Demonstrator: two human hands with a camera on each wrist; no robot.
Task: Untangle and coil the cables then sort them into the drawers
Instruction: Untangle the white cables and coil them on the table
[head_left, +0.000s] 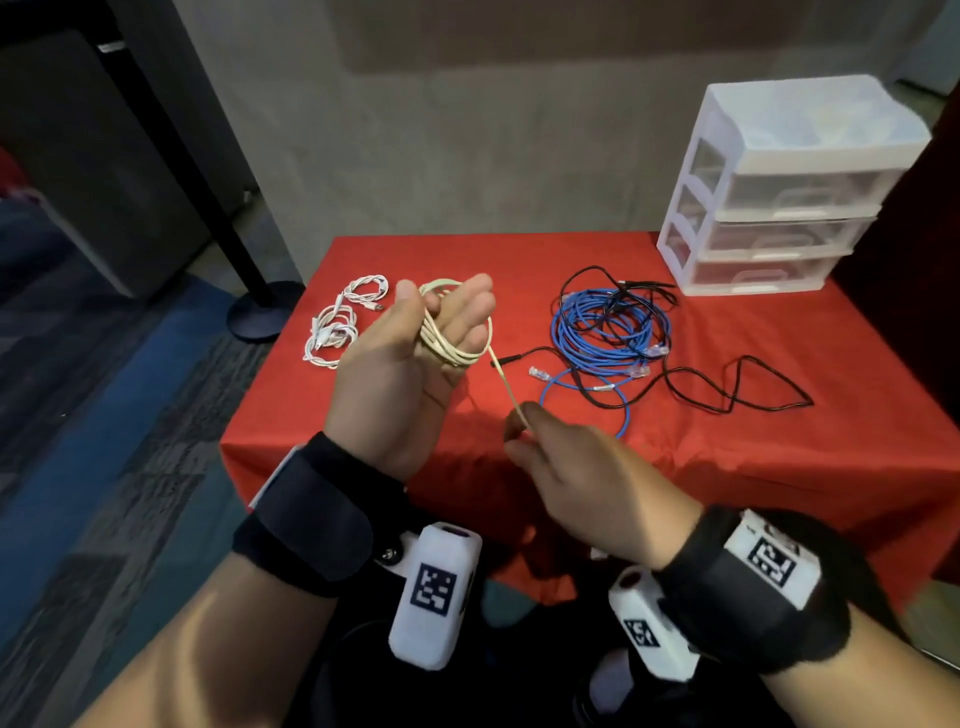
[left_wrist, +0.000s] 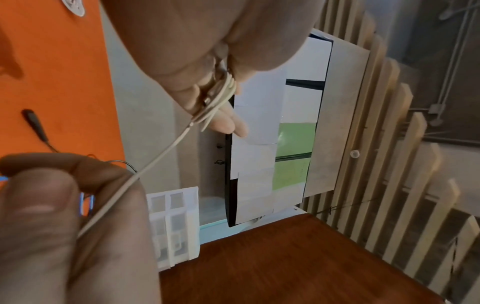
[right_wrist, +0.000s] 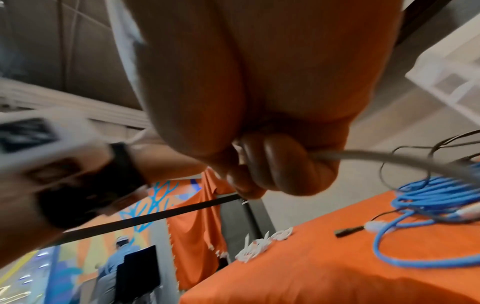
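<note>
- The counter (head_left: 727, 467) wears a red cloth and stands against a grey wall; patterned blue and grey carpet lies to its left.
- One white drawer unit (head_left: 774, 192) with three clear drawers sits at the counter's far right corner.
- Four cable lots: one cream cable (head_left: 452, 343), one white bundle (head_left: 332, 332) left of the drawer unit near the counter's left edge, one blue cable (head_left: 597, 332) and one black cable (head_left: 727, 389) tangled together in front of the drawer unit.
- The left hand (head_left: 410, 364) is raised above the counter, fingers extended, with the cream cable looped in several turns around them.
- The right hand (head_left: 582, 483), nearer the counter's front edge, pinches the cream cable's taut free end in a narrow grip.
</note>
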